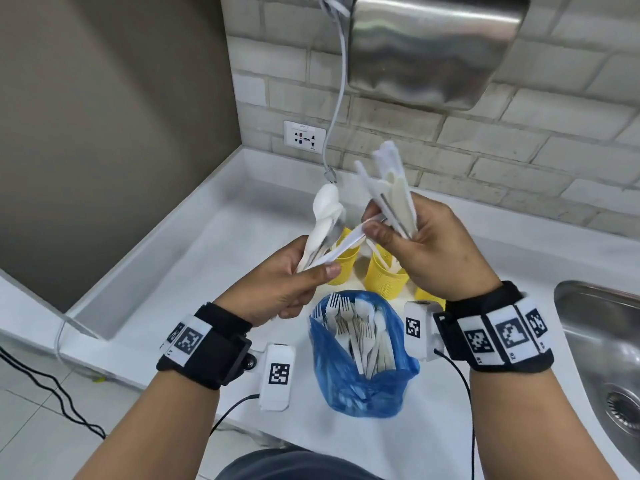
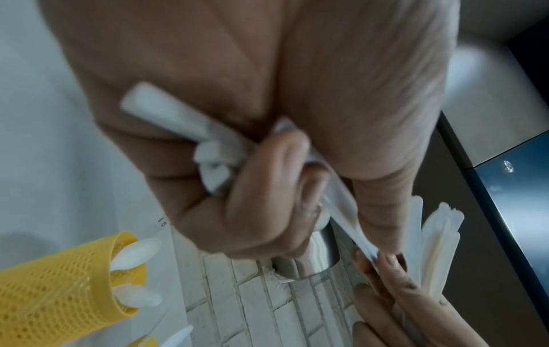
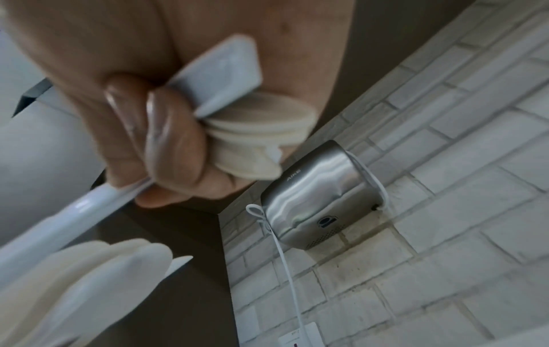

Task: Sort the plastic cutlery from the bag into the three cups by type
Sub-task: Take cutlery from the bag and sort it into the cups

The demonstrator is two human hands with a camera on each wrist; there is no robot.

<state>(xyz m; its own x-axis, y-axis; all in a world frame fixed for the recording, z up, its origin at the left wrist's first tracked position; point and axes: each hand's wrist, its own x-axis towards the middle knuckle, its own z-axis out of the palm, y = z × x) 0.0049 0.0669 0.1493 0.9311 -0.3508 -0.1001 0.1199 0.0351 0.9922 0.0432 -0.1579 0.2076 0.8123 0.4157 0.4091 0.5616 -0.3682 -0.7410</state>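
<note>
My left hand grips a bunch of white plastic spoons, bowls pointing up. My right hand grips a bunch of white and cream knives. One white piece of cutlery spans between both hands, pinched by the right thumb and finger and lying under the left thumb. Below the hands the blue bag lies open with forks and spoons inside. Three yellow mesh cups stand behind the bag, partly hidden by the hands. In the left wrist view a yellow cup holds spoons.
A steel sink is set into the white counter on the right. A steel hand dryer hangs on the brick wall with its white cable dangling toward the counter. A wall socket sits at the back.
</note>
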